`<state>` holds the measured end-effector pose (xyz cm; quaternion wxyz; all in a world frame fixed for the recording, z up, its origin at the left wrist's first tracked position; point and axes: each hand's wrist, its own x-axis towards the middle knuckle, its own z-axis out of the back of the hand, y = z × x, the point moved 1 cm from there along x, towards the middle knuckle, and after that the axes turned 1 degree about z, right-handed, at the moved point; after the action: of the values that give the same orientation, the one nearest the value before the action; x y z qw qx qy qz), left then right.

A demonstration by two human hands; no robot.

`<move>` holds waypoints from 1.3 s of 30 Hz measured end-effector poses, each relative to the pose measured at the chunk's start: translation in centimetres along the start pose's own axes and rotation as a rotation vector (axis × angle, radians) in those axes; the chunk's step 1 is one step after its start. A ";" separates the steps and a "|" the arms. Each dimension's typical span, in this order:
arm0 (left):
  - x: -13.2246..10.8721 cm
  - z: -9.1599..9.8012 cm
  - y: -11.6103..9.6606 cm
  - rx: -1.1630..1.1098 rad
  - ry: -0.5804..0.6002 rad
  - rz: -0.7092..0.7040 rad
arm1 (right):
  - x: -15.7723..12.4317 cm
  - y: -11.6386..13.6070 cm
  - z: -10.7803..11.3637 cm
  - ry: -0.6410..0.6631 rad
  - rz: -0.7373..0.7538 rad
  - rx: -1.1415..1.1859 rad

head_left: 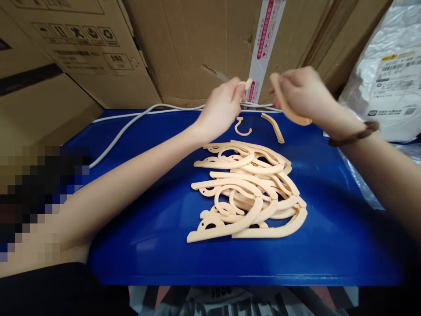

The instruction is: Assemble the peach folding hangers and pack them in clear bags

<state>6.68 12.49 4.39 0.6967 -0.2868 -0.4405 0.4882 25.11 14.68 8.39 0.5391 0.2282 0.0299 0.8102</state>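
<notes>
My left hand point(223, 109) is raised over the back of the blue table, its fingers pinched on a small beige plastic piece whose tip shows past the thumb. To the right, my right hand point(301, 90) grips a curved beige hanger arm point(286, 103); that hand is slightly blurred. Below them on the table lie a loose beige hook point(243, 128) and another hanger arm point(273, 127). Closer to me is a pile of beige folding plastic hangers point(243, 193), overlapping one another, with their hooks tangled among the arms.
Large cardboard boxes point(197, 52) stand along the back and left of the blue table point(158, 245). White cables point(131, 116) run along its rear edge. A clear plastic bag with a white label point(391, 87) sits at the right.
</notes>
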 end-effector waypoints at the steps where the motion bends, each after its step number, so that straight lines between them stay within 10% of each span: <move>1: 0.3 0.5 0.7 -0.017 0.027 0.082 | 0.3 -0.7 0.5 -0.059 -0.025 0.009; 6: 2.2 3.0 5.0 -0.043 0.051 0.299 | 0.0 -2.1 2.2 -0.226 -0.050 -0.126; 12: 2.4 4.5 9.1 0.226 0.013 0.266 | -4.0 -2.4 0.7 -0.048 0.139 -0.432; 22: 0.6 4.0 7.9 0.580 -0.078 0.011 | -6.9 -7.6 -2.1 0.181 0.350 -0.561; 31: -4.8 4.8 3.8 0.472 0.477 -0.124 | -6.4 -6.8 -1.9 0.236 0.291 -0.471; 39: -4.4 6.4 3.9 0.404 0.617 -0.089 | -6.8 0.7 -2.0 0.075 0.417 -0.222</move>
<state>-1.27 9.58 2.50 0.8598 -0.2577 -0.1163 0.4251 25.86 8.73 4.47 0.3804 0.1388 -0.0871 0.9102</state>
